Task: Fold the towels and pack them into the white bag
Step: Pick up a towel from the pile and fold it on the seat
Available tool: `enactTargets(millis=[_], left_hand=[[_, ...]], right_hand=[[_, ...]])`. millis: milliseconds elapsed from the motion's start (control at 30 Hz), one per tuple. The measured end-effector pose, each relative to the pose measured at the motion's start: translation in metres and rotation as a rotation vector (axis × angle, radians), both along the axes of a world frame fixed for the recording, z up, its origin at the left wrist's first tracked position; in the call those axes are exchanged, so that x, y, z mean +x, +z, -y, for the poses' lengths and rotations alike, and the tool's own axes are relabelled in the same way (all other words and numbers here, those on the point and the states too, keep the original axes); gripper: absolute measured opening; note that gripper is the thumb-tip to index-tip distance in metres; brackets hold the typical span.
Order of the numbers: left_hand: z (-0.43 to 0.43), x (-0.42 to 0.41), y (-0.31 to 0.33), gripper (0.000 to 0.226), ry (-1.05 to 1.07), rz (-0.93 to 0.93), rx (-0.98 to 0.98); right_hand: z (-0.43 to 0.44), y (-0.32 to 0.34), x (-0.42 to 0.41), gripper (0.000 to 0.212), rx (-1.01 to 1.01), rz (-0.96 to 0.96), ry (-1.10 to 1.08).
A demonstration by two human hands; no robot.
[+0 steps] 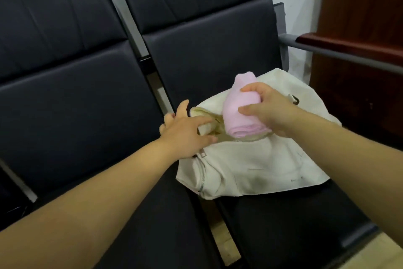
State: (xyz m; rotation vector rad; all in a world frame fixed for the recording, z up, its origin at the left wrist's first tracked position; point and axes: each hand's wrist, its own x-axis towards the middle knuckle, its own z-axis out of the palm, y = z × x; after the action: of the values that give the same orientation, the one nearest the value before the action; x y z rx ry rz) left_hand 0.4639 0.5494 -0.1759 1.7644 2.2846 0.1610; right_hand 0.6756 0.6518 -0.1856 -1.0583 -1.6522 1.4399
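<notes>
Centre right of the frame, the right hand (pixel 268 109) grasps a folded pink towel (pixel 242 111), its lower end at the mouth of the white bag (pixel 250 166) on the chair seat (pixel 218 57); the left hand (pixel 185 133) pinches the mouth's rim; folding looks done, packing just begun; no other towel shows.

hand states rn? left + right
Left hand: pinches the rim of the bag, pulling its mouth open.
Right hand: grips the folded towel, its lower end at the bag's mouth.
</notes>
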Motion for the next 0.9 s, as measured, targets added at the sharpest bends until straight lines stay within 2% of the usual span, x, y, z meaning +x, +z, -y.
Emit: enactTargets(millis=[100,200,300,400,500,633,800,900], left_hand=[[0.005,-0.012,-0.006,0.049,0.029,0.201,-0.07],[0.009,-0.02,-0.015,0.044,-0.01,0.216,-0.103],[0.01,-0.018,-0.025,0.042,0.025,0.209,-0.016],[0.015,-0.014,-0.035,0.049,0.044,0.186,0.046],[0.027,-0.018,-0.043,0.085,-0.015,0.19,0.003],[0.047,-0.025,-0.056,0.106,-0.103,0.169,-0.003],[0.052,-0.025,-0.06,0.096,-0.108,0.207,0.037],[0.051,-0.025,-0.058,0.095,-0.116,0.218,0.049]], right_hand=[[0.007,-0.027,-0.013,0.044,0.059,0.104,0.036],[0.018,-0.056,-0.018,0.044,0.105,0.227,0.069],[0.03,-0.08,-0.02,0.041,0.067,0.239,0.092],[0.04,-0.098,-0.019,0.04,0.01,0.232,0.023],[0.047,-0.108,-0.019,0.038,-0.08,0.144,-0.058],[0.051,-0.109,-0.024,0.036,-0.337,-0.06,-0.107],[0.044,-0.102,-0.034,0.041,-0.468,-0.05,-0.074],[0.045,-0.098,-0.039,0.048,-0.45,0.021,0.014]])
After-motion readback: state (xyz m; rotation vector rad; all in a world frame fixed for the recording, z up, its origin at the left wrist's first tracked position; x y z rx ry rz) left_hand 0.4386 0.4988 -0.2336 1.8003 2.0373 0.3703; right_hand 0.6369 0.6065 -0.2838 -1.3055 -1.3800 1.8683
